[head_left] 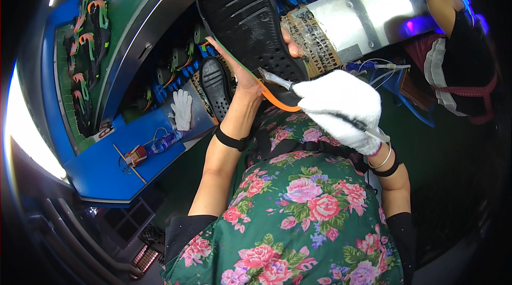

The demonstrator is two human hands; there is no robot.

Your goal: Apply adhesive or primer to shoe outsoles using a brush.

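Observation:
A large black shoe sole (pixel 248 23) with an orange and green edge is held up in front of me. My bare left hand (pixel 244 76) grips it from below, its thumb along the left edge and its fingertips showing past the right edge. My right hand (pixel 341 109), in a white glove, is closed around a slim brush (pixel 277 80). The brush's pale tip lies at the sole's left inner edge, near the small holes. The far end of its handle sticks out by my right wrist. Just left of the held sole, another black sole (pixel 215 85) rests on the bench.
A blue side table (pixel 106 170) on the left carries a white glove (pixel 182 109) and a blue bottle (pixel 166 141). Shoe parts (pixel 85 45) line a green belt at far left. A curved metal rail (pixel 373 10) runs behind; another person (pixel 458 61) is at right.

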